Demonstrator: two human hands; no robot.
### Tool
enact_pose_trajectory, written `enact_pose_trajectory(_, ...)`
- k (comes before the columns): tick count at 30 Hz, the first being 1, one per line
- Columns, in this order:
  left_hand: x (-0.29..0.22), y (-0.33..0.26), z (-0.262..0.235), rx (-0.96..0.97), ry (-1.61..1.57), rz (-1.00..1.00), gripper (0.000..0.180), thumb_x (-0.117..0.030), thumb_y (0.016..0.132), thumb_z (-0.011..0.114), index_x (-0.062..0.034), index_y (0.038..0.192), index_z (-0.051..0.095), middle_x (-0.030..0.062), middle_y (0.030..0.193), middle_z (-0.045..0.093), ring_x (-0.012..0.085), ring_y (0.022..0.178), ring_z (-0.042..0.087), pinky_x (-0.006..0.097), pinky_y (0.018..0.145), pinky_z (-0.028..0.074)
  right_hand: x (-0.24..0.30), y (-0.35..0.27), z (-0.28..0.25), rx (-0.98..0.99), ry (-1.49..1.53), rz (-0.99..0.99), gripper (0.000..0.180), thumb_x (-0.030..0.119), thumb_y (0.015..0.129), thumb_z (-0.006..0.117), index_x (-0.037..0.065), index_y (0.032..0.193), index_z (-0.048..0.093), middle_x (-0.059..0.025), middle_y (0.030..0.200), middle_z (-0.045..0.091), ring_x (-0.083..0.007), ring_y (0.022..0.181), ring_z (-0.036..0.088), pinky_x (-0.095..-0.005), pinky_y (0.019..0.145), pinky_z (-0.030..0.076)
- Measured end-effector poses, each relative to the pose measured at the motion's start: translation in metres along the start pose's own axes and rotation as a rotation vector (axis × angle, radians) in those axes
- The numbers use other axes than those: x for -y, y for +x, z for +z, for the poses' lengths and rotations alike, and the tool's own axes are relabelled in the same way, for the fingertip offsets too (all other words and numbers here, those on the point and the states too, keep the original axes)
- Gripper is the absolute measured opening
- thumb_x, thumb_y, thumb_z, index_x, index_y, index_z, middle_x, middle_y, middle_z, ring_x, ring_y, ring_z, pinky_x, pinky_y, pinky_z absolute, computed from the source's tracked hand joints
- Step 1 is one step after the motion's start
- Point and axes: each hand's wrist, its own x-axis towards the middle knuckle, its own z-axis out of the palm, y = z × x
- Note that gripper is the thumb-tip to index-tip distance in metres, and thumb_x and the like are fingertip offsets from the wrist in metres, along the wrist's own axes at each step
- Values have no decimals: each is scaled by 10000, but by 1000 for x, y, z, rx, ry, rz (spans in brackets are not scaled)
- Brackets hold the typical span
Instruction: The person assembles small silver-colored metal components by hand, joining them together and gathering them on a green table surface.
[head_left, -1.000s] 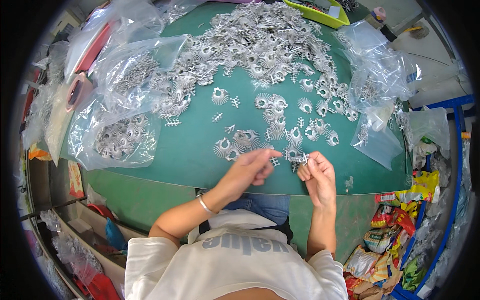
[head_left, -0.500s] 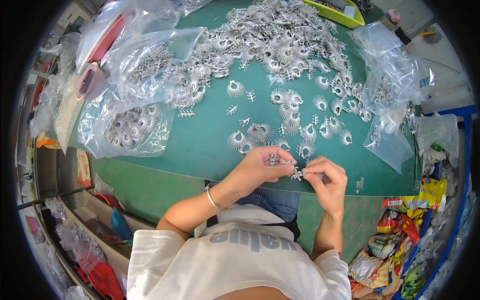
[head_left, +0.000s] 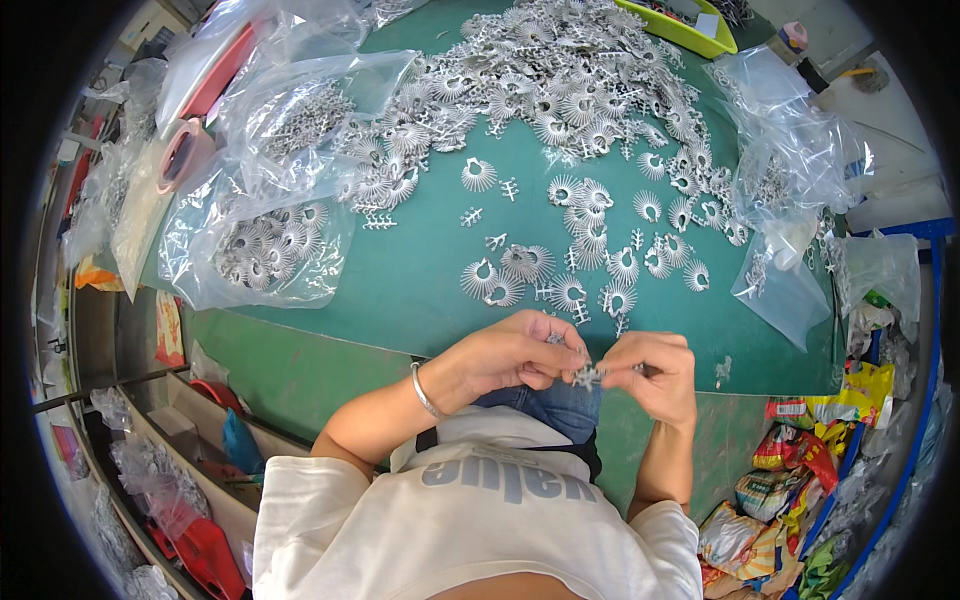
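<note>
Your left hand [head_left: 515,355] and right hand [head_left: 655,372] meet just above the near edge of the green desk [head_left: 420,280], over your lap, and between them sits one small silver part [head_left: 587,376]. Both sets of fingers are closed to a pinch on it, the left from the left side and the right from the right, with hardly any gap showing; the part is tiny here, so whether it is one piece or two being joined is hard to tell. By the look of it you are at the handling step: working a single metal piece at the fingertips, apart from the stock. That stock lies just ahead of your hands, a loose scatter of fan-shaped pieces [head_left: 590,215] thickening into a heap toward the far side. A clear bag [head_left: 265,240] of the same pieces lies to the left, more bags [head_left: 790,180] to the right, and a yellow tray [head_left: 680,25] at the far edge. The next move calls for a steady pinch and a small, careful twist or press, since the piece is small and spiky and could slip down into your lap.
</note>
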Motion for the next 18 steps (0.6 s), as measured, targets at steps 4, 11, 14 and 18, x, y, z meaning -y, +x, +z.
enact_pose_trajectory(4, 5, -4, 18, -236, 305, 250, 76, -66, 806, 630, -19, 837, 578, 10, 730, 581, 4, 555, 416, 163, 441, 279, -2, -4, 5, -113, -40, 165, 98, -58, 668, 671, -23, 755, 642, -100, 692, 629, -162, 551, 581, -248, 472, 428)
enact_pose_trajectory(11, 3, -6, 14, -274, 345, 309, 76, -84, 809, 638, -29, 829, 589, -40, 697, 517, -7, 566, 414, 151, 458, 303, 7, -5, 17, -202, -318, -52, 87, -69, 676, 650, -25, 749, 631, -109, 684, 604, -186, 530, 563, -254, 468, 426)
enact_pose_trajectory(14, 5, -5, 18, -280, 444, 405, 84, -86, 813, 636, -22, 837, 587, -34, 713, 527, -5, 565, 416, 152, 455, 299, -12, -3, 7, -212, 257, 265, 100, -67, 659, 657, -24, 747, 636, -98, 683, 609, -175, 541, 569, -249, 476, 427)
enact_pose_trajectory(18, 2, -7, 10, -165, 153, 194, 73, -79, 820, 626, -22, 849, 589, -22, 734, 536, 8, 560, 414, 160, 445, 289, -7, 0, 6, -62, -129, -91, 90, -57, 666, 653, -28, 751, 644, -86, 683, 619, -145, 568, 579, -237, 503, 430)
